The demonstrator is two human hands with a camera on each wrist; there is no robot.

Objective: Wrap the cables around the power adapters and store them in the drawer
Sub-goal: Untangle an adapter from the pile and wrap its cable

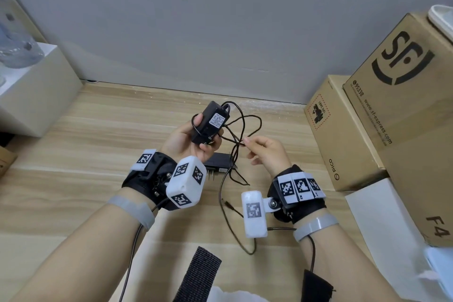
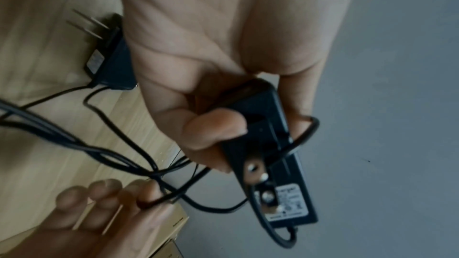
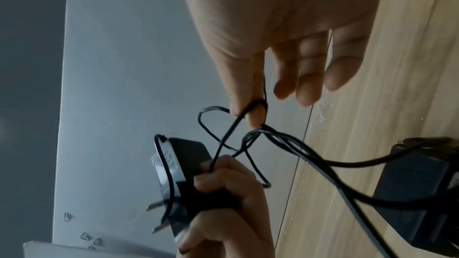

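Nearest strap: black webbing strip (image 1: 199,274) lies at the bottom edge of the head view, below the two forearms.
Wrist units: white marker-covered camera blocks sit on black wrist bands on both arms; their thin leads run back along the forearms.
Left hand (image 1: 186,140): raised above the floor, fingers and thumb curled round a black power adapter (image 1: 210,122), gripping it by its long sides.
Held adapter: label side faces the head camera; in the left wrist view its metal prongs (image 2: 258,172) stick out past the fingers, and one turn of cord loops over the body near the thumb.
Right hand (image 1: 266,152): just beside the left, thumb and forefinger pinching the black cable (image 1: 245,127); the other three fingers hang loosely spread.
Cable: several slack loops hang tangled between the two hands, then drop to the floor.
Second adapter (image 1: 218,163): black, lies flat on the wooden floor (image 1: 85,154) under the hands, prongs pointing toward the person; its cord trails toward the bottom of the view.
Surroundings: cardboard boxes (image 1: 392,95) are stacked at the right against a grey wall (image 1: 196,19); a white block (image 1: 34,91) stands at the left.
Drawer: I cannot tell where it is from these views.
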